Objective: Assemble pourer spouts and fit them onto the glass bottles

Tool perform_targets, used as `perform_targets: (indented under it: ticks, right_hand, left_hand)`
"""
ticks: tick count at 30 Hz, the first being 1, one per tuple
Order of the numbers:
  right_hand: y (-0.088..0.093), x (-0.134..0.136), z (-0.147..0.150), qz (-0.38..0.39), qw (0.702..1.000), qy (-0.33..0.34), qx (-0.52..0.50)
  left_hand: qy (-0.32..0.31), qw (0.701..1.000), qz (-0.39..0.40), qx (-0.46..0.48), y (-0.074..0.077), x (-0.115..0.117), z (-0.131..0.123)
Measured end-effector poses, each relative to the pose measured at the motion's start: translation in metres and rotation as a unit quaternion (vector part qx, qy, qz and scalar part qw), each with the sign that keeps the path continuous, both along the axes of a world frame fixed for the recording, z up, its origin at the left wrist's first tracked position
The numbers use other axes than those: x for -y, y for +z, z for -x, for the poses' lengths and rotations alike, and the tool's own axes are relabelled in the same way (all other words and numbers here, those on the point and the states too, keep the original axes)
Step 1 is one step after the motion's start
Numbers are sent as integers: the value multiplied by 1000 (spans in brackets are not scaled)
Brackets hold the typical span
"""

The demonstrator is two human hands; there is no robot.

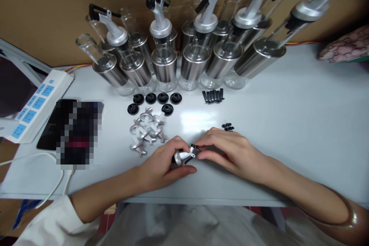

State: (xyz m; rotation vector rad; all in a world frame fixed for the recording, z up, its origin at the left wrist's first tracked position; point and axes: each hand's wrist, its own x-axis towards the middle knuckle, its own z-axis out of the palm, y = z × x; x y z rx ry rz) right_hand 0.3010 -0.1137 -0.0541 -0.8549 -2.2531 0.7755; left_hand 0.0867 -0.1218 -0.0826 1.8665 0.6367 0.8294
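My left hand grips a silver pour spout with its thumb and fingers, low over the front of the table. The spout's tip points right and carries a black cap. At that tip, the thumb and index finger of my right hand close on a small black part, partly hidden by the fingers. Loose silver spouts lie in a heap left of my hands. Behind them sit several black ribbed stoppers. Black levers lie in a row, and tiny black caps are just beyond my right hand.
Glass bottles with steel sleeves line the back, several topped with spouts. At the left are a white power strip, a dark phone and a white cable. A patterned pouch lies at the back right.
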Motion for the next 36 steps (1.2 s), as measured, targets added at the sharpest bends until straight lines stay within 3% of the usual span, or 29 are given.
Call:
perform_targets:
  ticks: [9, 14, 20, 26, 29, 36]
  right_hand:
    - [3, -1, -2, 15, 1000, -3, 12]
    - [4, 3, 0, 101, 995, -5, -27]
    - [8, 5, 4, 275, 956, -58, -78]
    - [9, 2, 4, 412, 899, -70, -128]
    - [9, 2, 5, 438, 885, -68, -144]
    - [9, 2, 5, 446, 881, -52, -148]
  left_hand:
    - [11, 1000, 0, -4, -1, 1, 0]
    - [17, 999, -3, -32, 1, 1, 0]
    - [44, 998, -26, -31, 2, 1, 0]
    - [26, 999, -17, -25, 4, 0, 0]
    - [15, 1000, -10, -18, 3, -1, 0]
    - [3, 1000, 4, -15, 2, 0, 0]
